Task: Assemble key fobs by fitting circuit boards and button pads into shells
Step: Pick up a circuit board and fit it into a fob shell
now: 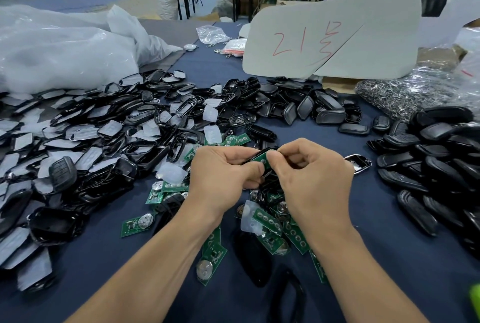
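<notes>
Both hands pinch one fob: my left hand grips the black shell, my right hand presses the green circuit board into it, above loose boards on the blue table.

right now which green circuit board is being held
The circuit board pinched between the left hand and right hand, against a black shell; the other boards lie loose on the blue cloth.

shell mostly hidden, bg blurred
</notes>
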The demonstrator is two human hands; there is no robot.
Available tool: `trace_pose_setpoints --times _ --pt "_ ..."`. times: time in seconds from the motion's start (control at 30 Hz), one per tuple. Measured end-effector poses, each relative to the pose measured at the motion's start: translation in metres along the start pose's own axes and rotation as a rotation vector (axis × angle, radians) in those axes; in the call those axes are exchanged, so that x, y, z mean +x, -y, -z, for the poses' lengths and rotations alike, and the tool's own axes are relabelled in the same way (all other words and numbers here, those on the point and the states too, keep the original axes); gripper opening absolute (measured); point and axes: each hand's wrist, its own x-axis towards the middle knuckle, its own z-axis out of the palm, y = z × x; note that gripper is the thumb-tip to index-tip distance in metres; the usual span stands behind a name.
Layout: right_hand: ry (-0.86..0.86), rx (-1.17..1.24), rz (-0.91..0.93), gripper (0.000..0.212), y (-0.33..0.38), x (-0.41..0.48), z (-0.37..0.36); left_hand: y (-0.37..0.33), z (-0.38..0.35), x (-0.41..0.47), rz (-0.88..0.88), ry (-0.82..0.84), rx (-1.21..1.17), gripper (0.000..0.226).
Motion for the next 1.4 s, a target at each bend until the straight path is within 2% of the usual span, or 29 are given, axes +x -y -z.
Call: trace_pose_setpoints --times 0.13,0.23,0.27,0.4,0.47,0.6,0.77,0.9,1.1,1.27,1.4 --pt "0.003 -0.032 0.024 0.014 0.000 -0.001 -0.002 0.001 0.001 0.001 -0.009 -0.022 0.008 0.043" --pt "0.010 -0.065 -0.008 0.059 -0.002 0.001 0.001 0.001 0.001 0.002 -0.019 -0.023 0.008 0.045" --pt "0.018 -0.082 -0.024 0.063 -0.004 0.002 0.002 0.000 0.001 0.003 -0.024 -0.023 0.007 0.046" --pt "0.130 0.022 -0.084 0.014 -0.007 0.005 -0.002 0.001 0.002 0.003 -0.043 -0.021 0.009 0.048" --pt "0.199 0.117 -0.132 0.007 -0.010 0.006 -0.004 0.002 0.003 0.003 -0.043 -0.012 0.005 0.045" --pt "0.261 0.258 -0.193 0.017 -0.014 0.011 -0.001 0.000 0.004 0.004 -0.028 0.047 0.030 0.042" --pt "0.217 0.176 -0.164 0.015 -0.017 0.012 0.002 -0.002 0.003 0.004 -0.010 0.108 0.018 0.046" --pt "0.245 0.081 -0.112 0.009 -0.015 0.010 0.002 -0.001 0.005 0.003 -0.031 0.078 0.055 0.053" --pt "0.302 0.129 -0.122 0.013 -0.015 0.010 0.003 0.003 0.006 0.001 -0.056 -0.005 0.130 0.054" --pt "0.303 0.118 -0.114 0.014 -0.017 0.008 0.001 0.005 0.005 -0.001 -0.171 -0.064 0.232 0.051" --pt "0.269 0.160 -0.149 0.010 -0.018 0.008 0.001 0.005 0.000 -0.001 -0.105 -0.009 0.116 0.051"
